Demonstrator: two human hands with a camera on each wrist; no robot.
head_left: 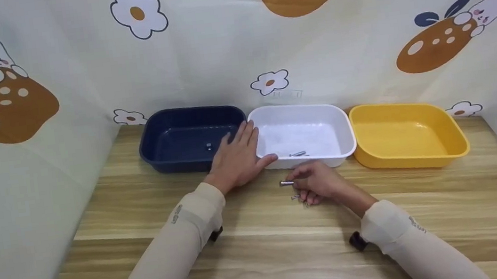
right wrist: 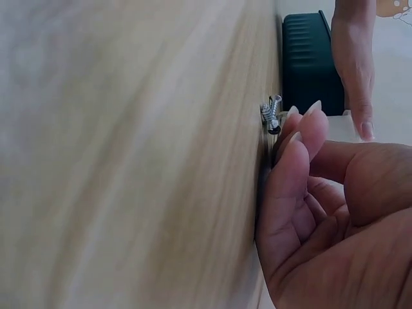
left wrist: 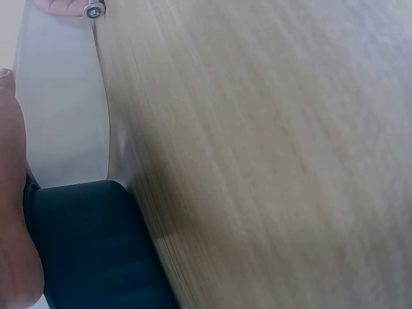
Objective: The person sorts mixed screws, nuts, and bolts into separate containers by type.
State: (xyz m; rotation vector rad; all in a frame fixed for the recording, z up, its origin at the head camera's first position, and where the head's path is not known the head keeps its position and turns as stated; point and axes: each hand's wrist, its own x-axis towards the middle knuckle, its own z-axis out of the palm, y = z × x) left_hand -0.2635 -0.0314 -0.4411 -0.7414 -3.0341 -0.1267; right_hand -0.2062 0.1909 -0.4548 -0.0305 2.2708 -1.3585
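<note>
My left hand (head_left: 237, 159) lies with fingers straight over the adjoining rims of the navy bin (head_left: 171, 168) and the white bin (head_left: 299, 109). In front of the white bin, my right hand (head_left: 320, 182) pinches a silver screw (head_left: 286, 183), its head pointing left. That screw's round recessed head (left wrist: 94, 11) shows in the left wrist view, by the right fingers. On the tabletop under the right hand lie a few small screws (head_left: 295, 197). The right wrist view shows threaded screws (right wrist: 270, 114) just beyond the right fingertips.
Inside the navy bin sits a small metal nut (head_left: 209, 147). The white bin holds a few silver screws (head_left: 297, 154). To its right stands a yellow bin (head_left: 412, 162). A patterned cloth wall (head_left: 210, 59) rises behind the bins on the wooden table (head_left: 274, 269).
</note>
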